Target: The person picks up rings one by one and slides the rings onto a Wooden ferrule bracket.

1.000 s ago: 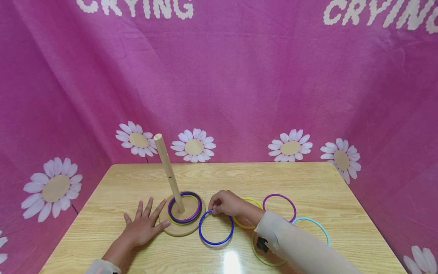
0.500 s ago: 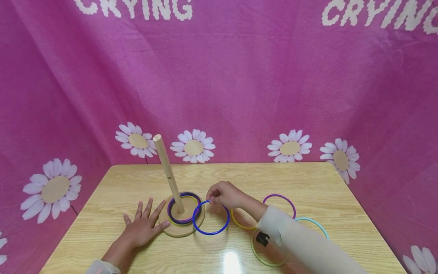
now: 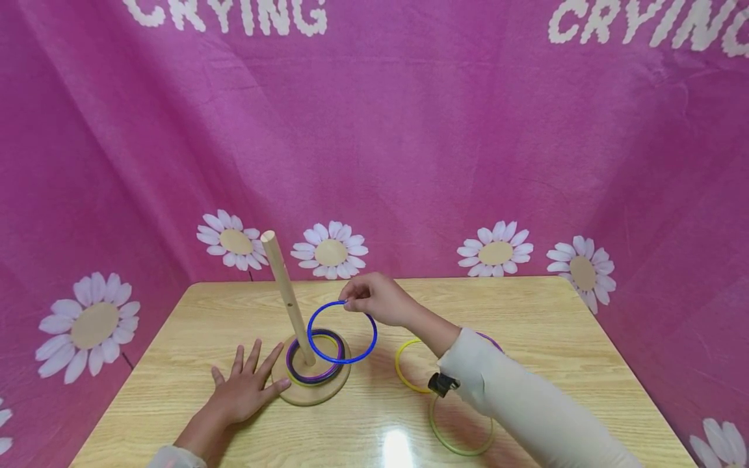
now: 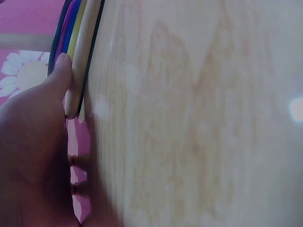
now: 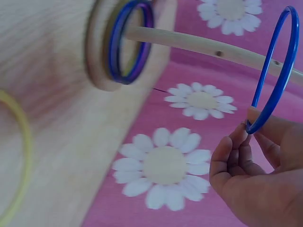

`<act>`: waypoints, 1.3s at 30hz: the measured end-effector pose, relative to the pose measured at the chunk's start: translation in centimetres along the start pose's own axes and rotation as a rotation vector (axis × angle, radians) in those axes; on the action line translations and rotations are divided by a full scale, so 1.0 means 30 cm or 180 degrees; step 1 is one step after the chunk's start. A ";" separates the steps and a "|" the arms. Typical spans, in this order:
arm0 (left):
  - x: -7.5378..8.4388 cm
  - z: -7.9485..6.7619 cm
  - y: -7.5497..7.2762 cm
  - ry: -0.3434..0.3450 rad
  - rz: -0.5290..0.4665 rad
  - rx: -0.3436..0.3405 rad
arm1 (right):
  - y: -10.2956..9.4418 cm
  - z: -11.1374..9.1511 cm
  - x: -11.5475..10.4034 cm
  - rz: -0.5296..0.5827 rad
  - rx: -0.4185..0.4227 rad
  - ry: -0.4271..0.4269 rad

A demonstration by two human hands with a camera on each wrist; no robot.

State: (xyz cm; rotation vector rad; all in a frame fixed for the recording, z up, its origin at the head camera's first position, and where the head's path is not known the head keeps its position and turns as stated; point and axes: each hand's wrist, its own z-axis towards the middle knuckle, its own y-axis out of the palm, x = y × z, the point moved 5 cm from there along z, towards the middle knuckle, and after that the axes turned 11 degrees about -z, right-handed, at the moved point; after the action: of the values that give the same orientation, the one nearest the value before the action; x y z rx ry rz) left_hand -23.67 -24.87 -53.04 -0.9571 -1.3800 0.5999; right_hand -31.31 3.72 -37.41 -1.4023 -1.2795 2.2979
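A blue ring (image 3: 316, 314) hangs raised from my right hand (image 3: 383, 299), pinched at its edge between thumb and fingers. In the head view it overlaps the lower part of a wooden peg (image 3: 285, 286); it is not around the peg. The peg rises from a round wooden base (image 3: 310, 394). Several stacked rings (image 5: 114, 52), blue, purple, yellow and dark, lie around the peg's foot. My left hand (image 3: 240, 389) has its fingers spread on the tabletop, with the thumb touching the base's edge, as the left wrist view shows too.
Right of the base lie a yellow ring (image 3: 400, 371), a yellow-green ring (image 3: 462, 452) and a purple ring (image 3: 490, 339), the last mostly hidden by the right sleeve (image 3: 515, 396). The wooden table (image 3: 234, 305) ends at a pink curtain (image 3: 409, 162) with daisies.
My right hand has lifted the blue ring off the table and carried it up and left toward the peg. My left hand has stayed in place.
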 end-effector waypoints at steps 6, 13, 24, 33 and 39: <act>0.001 -0.005 0.001 -0.0007 -0.0025 0.0000 | -0.079 0.029 -0.081 0.0119 0.0198 -0.0091; 0.001 -0.001 -0.003 0.0012 -0.0016 0.0028 | -0.162 0.062 -0.163 0.0469 0.0568 -0.0140; 0.005 -0.005 -0.002 0.0022 -0.0036 0.0014 | -0.239 0.094 -0.260 0.0780 0.1192 -0.0001; 0.024 -0.011 -0.013 -0.0056 0.0011 -0.0072 | -0.262 0.140 -0.326 0.0614 0.1282 0.0153; 0.017 -0.006 -0.011 -0.0060 0.0060 -0.0074 | -0.227 0.161 -0.302 0.0505 0.1200 0.0341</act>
State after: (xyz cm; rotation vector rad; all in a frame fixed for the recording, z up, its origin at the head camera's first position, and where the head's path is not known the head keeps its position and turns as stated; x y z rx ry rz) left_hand -23.48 -24.65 -52.48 -0.9862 -1.3989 0.6097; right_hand -32.05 0.37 -25.57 -1.5063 -0.6786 2.3636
